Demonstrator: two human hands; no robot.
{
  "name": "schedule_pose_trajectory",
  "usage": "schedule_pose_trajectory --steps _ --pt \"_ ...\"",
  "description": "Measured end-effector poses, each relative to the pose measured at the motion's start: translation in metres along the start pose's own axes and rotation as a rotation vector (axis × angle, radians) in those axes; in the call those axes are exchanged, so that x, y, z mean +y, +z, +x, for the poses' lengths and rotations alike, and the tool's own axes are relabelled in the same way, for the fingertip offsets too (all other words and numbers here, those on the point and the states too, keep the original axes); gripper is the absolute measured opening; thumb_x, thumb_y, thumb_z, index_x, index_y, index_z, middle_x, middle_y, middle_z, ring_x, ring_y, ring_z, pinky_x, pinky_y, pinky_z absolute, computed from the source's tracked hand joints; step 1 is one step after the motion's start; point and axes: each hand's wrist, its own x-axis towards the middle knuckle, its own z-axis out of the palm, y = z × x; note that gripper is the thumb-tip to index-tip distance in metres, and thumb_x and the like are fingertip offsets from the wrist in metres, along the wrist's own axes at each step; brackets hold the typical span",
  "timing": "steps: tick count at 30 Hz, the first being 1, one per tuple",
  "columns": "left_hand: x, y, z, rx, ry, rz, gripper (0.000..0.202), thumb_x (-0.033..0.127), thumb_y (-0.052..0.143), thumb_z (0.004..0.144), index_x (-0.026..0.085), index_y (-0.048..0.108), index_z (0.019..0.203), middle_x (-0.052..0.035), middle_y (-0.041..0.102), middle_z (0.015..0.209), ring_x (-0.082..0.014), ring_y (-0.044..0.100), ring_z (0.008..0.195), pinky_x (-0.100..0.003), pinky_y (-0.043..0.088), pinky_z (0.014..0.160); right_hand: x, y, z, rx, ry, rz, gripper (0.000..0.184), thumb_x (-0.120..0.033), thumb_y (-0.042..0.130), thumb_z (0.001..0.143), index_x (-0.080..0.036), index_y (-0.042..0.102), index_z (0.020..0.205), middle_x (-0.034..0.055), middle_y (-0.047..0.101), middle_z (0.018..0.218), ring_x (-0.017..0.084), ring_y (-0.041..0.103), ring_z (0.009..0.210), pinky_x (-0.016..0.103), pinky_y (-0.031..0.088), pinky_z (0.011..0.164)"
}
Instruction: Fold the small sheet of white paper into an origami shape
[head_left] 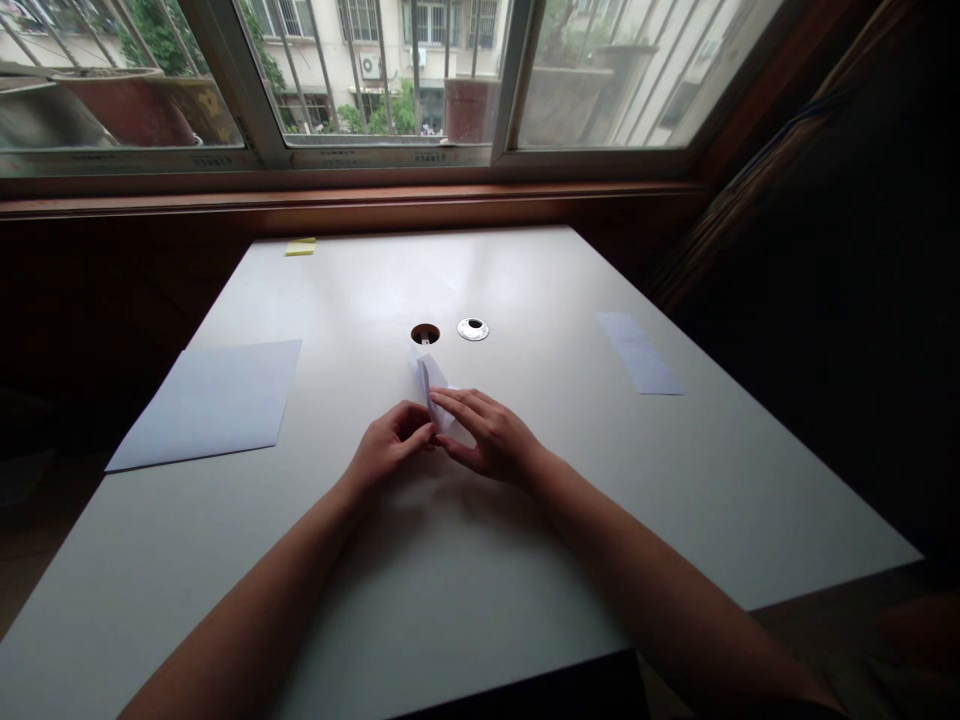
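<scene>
Folded paper held near the middle of the table

We see the paper raised at a slant, a fold showing along its near-left side and its far end just in front of a round hole. Its lower end is mostly hidden by fingers, so we cannot make out how many layers it has. The hole's inside is dark, with a small pale piece we cannot identify. A black object at the bottom edge is cut off, and deep shadow swallows the right side.

Our left forearm and right forearm slant inward from the bottom, both cut off there. Our left hand is curled, thumb and bent fingers pinching the paper's lower end. Our right hand lays its fingers, straight and together, along the paper's right side, thumb spread below; whether it grips too, we cannot tell. White sheets lie to the left, a paper strip to the right.
</scene>
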Motion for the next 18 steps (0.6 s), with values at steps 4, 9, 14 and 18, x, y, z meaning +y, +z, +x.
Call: schedule_pose_trajectory --steps 4,9,14,18 --pt "-0.0011 -0.0007 0.0002 0.008 -0.005 0.0 0.026 0.04 0.063 0.089 0.017 0.061 0.102 -0.0044 0.072 0.09 -0.0185 0.069 0.08 -0.031 0.054 0.078 0.0012 0.0013 -0.0003 0.0 0.018 0.01 0.061 -0.032 0.06 0.092 -0.021 0.037 0.148 0.0129 0.055 0.14 0.027 0.056 0.124 0.047 0.052 0.103" --pt "-0.0021 -0.0014 0.0001 0.0 -0.005 -0.001 0.026 0.04 0.063 0.089 0.017 0.061 0.101 -0.0041 0.071 0.088 -0.0184 0.068 0.08 -0.031 0.054 0.077 0.0008 0.002 -0.0008 0.007 0.047 0.008 0.059 -0.033 0.06 0.092 -0.019 0.04 0.146 0.0136 0.057 0.138 0.026 0.057 0.122 0.045 0.052 0.103" --pt "-0.0002 -0.0012 0.0003 0.005 -0.006 0.02 0.026 0.04 0.063 0.088 0.017 0.062 0.101 -0.0045 0.071 0.091 -0.0188 0.068 0.081 -0.032 0.054 0.078 -0.0031 0.003 0.0001 0.006 0.068 0.013 0.058 -0.032 0.06 0.091 -0.021 0.041 0.144 0.0127 0.058 0.137 0.026 0.057 0.123 0.045 0.052 0.103" --pt "0.0007 -0.0009 0.0009 0.016 0.0 0.049 0.026 0.04 0.064 0.088 0.017 0.063 0.1 -0.0045 0.071 0.092 -0.0192 0.068 0.082 -0.032 0.054 0.078 -0.0049 0.0039 0.001 0.014 0.079 0.023 0.057 -0.031 0.06 0.091 -0.022 0.041 0.144 0.0122 0.058 0.136 0.026 0.058 0.122 0.045 0.052 0.102"
